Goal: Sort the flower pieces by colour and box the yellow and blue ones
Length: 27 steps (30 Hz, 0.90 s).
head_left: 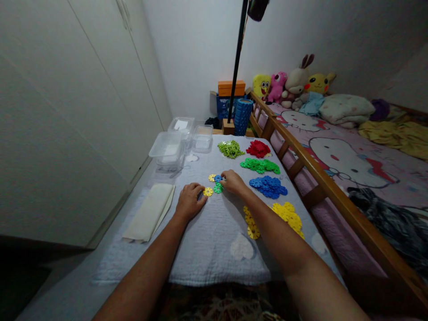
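Note:
My left hand (191,200) rests on the cloth with its fingertips on the edge of a yellow snowflake disc (207,191), thumb and fingers closed about its rim. Just to the right, my right hand (233,182) pinches at a small group of discs. In that group are a blue disc (218,178), a green disc (218,188) and a second yellow disc (211,177). My right fingers partly cover the blue and green ones, so which of them the hand grips is hard to make out.
Piles of lime green (230,149), red (258,148), green (260,166), blue (268,186) and yellow discs (288,216) lie on the right. Clear plastic boxes (169,149) stand at the back left, near a folded cream cloth (150,213). A wooden bed rail (310,178) borders the right.

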Motion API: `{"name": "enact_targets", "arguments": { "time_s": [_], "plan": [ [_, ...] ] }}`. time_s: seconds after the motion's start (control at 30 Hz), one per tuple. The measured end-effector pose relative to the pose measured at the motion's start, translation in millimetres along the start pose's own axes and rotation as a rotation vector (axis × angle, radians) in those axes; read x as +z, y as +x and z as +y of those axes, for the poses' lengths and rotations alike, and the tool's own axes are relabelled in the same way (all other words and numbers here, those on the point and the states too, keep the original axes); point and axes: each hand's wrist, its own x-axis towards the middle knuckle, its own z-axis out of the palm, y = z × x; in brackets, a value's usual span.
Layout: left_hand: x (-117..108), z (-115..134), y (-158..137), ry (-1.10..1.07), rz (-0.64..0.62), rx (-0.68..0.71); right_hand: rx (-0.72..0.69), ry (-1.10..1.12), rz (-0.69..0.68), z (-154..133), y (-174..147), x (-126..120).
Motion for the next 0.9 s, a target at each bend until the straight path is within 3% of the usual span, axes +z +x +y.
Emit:
{"name": "enact_targets", "arguments": {
  "time_s": [0.27, 0.5, 0.67, 0.9],
  "plan": [
    [0, 0, 0, -0.001, -0.007, -0.004, 0.143, -0.017, 0.033, -13, 9, 14],
    [-1, 0, 0, -0.003, -0.003, -0.005, 0.175, 0.19, 0.183, -1, 13, 9],
    [-2, 1, 0, -0.012, -0.004, -0.005, 0.132, 0.32, 0.243, 36, 4, -18],
    [-1, 0, 0, -0.012, 0.008, 0.003, 0.162, 0.128, 0.22, 110, -31, -65]
  ]
}}
